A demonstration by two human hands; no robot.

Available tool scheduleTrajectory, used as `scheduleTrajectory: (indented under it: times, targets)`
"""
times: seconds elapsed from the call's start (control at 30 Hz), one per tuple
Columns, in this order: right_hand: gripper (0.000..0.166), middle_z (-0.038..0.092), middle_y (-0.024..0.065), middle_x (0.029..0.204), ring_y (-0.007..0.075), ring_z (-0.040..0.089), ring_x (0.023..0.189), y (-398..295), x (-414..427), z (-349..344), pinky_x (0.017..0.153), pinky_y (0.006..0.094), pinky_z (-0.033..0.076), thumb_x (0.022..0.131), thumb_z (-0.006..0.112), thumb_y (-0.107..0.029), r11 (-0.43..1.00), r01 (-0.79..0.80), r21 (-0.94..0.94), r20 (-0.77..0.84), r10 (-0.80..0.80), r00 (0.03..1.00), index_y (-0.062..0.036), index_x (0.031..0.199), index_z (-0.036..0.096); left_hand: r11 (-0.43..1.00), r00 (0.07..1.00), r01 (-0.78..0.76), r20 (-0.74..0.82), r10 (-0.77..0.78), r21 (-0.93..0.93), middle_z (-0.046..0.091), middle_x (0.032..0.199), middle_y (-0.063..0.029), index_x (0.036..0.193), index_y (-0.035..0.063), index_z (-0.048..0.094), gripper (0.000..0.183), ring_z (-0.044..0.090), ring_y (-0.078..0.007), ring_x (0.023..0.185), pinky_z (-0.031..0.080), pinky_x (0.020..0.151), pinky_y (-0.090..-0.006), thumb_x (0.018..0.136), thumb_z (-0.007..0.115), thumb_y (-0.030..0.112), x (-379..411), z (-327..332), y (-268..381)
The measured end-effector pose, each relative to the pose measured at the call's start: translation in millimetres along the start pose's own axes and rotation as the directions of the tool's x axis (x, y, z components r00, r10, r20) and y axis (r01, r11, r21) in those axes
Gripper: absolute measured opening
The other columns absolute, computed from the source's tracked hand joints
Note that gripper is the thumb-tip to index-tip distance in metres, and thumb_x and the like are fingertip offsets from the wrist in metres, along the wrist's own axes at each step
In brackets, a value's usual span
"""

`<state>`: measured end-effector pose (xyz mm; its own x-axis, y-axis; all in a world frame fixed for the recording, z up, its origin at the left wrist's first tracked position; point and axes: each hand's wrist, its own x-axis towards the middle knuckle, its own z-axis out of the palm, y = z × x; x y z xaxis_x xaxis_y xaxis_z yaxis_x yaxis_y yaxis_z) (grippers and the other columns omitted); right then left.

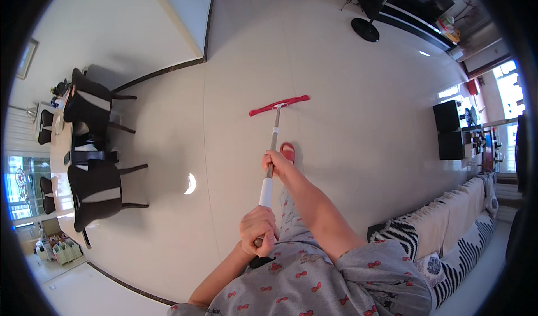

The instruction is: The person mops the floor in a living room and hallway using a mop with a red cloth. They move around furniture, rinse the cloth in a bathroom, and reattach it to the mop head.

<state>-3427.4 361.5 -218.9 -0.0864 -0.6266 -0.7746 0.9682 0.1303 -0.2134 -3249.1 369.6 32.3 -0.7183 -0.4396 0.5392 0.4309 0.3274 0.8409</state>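
Observation:
A floor squeegee or flat mop with a red head [280, 105] and a metal pole [274, 141] stretches out in front of me. Its head rests on the pale tiled floor [243, 156], slightly tilted across my path. My left hand [258, 230] grips the near end of the pole, just behind a white sleeve [266, 192]. Farther along, my right hand [274, 163] is wrapped around the bare metal. One red slipper [288, 151] shows on my foot beside the pole; my other foot is hidden.
Dark dining chairs [96, 196] and a table [62, 206] line the left. A wall corner [204, 59] juts in ahead. A black round-based fan [365, 30] stands far right. Near right are a covered sofa [458, 215] and black boxes [447, 129].

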Motion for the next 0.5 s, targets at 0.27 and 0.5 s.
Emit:
scheduleTrajectory:
  times: [0.27, 0.5]
  targets:
    - [0.027, 0.043, 0.0017, 0.055, 0.0173, 0.044, 0.045, -207, 115, 60, 0.046, 0.033, 0.043, 0.093, 0.045, -0.015, 1.0, -0.012, 0.01, 0.012, 0.012, 1.0, -0.0103, 0.067, 0.039, 0.998, 0.998, 0.065, -0.012, -0.065, 0.011, 0.05, 0.058, -0.0065, 0.058, 0.0046, 0.046, 0.007, 0.051, -0.0249, 0.053, 0.047, 0.059, -0.0359, 0.061, 0.052, 0.003, 200, 1, -125]
    - [0.024, 0.043, 0.0016, 0.056, 0.016, 0.043, 0.045, -364, 199, 118, 0.046, 0.0346, 0.043, 0.093, 0.045, -0.014, 0.994, -0.06, 0.087, 0.04, 0.057, 0.998, -0.0094, 0.07, 0.04, 0.998, 0.998, 0.06, 0.0, -0.06, 0.023, 0.052, 0.06, -0.0047, 0.06, 0.0071, 0.045, 0.014, 0.051, -0.0232, 0.057, 0.046, 0.059, -0.0349, 0.073, 0.05, 0.005, 369, -13, -220]
